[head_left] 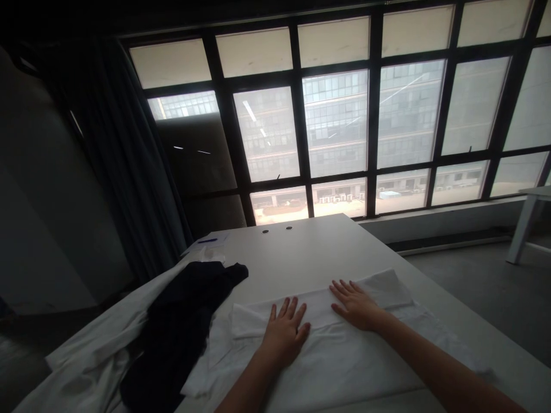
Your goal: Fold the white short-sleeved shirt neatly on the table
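Both hands open and flat, no pinch: left hand (284, 332) palm down, fingers spread, right hand (353, 305) same, both resting on folded white cloth (318, 312) at about 6 o'clock from frame centre, hands just apart. Left to right: curtain (124, 143) hangs at 10 o'clock; loose white fabric (86, 367) lies bunched at the table's near-left edge, 8 o'clock; black cloth (181, 327) sits on it, touching the folded cloth's left side; paper (210, 241) with a blue pen (207, 241) lies further off at 9 o'clock. Folded cloth has a raised band across it, a slight crease near the left hand, and its right end is uneven. Flat, spread palms with even pressure suit this smoothing best, working outward from the fold. Table (293, 246) is white; window (336, 115) fills 12 o'clock; side table (527, 223) stands at 3 o'clock.
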The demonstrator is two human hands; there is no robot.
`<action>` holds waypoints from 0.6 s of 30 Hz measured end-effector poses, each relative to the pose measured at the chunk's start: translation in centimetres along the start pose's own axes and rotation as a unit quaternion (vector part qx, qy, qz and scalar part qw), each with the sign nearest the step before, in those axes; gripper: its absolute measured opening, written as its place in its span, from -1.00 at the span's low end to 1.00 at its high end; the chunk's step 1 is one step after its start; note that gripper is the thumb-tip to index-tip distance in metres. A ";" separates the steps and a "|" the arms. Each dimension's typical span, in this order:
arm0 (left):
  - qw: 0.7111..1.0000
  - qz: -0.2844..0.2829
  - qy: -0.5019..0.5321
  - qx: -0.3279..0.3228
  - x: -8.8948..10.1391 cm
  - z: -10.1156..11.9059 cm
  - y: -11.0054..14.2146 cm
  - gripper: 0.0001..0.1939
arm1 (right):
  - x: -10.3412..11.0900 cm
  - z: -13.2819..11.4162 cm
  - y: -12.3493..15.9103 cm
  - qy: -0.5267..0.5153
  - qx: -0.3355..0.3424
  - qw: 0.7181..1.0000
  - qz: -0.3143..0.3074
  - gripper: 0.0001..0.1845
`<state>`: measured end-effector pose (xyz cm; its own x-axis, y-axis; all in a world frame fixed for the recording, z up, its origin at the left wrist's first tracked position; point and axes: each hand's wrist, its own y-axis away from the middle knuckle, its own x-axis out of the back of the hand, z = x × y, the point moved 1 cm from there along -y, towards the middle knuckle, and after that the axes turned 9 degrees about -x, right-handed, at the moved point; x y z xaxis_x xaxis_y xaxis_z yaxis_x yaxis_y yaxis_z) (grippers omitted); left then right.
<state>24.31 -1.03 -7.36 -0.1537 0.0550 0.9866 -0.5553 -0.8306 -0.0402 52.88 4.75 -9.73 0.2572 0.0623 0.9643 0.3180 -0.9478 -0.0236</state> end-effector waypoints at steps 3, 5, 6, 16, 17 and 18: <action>1.000 -0.009 0.013 0.014 0.1 -0.6 0.4 -0.36 | 0.6 5.6 0.0 0.027 -0.075 0.997 0.016 -0.14; 0.999 -0.016 0.012 0.035 0.2 -1.6 0.8 -0.38 | 0.9 9.0 0.2 0.039 -0.157 0.987 0.023 -0.16; 0.998 -0.018 0.006 0.055 0.3 -2.4 1.1 -0.39 | 1.0 10.5 0.3 0.045 -0.194 0.980 0.024 -0.18; 0.945 0.073 -0.078 0.309 4.5 -14.5 5.7 -0.53 | 2.0 13.8 1.8 0.119 -0.405 0.884 0.202 -0.39; 0.939 0.078 -0.075 0.327 4.7 -15.3 6.0 -0.52 | 2.1 13.9 1.9 0.114 -0.421 0.876 0.206 -0.41; 0.935 0.081 -0.068 0.338 4.8 -16.0 6.1 -0.51 | 2.2 14.0 2.0 0.106 -0.430 0.873 0.205 -0.42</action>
<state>7.13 3.03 -5.40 -0.0593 -0.1346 0.9891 0.1165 -0.9850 -0.1271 66.90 7.39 -11.38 -0.0155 -0.3094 0.9508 -0.5878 -0.7664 -0.2590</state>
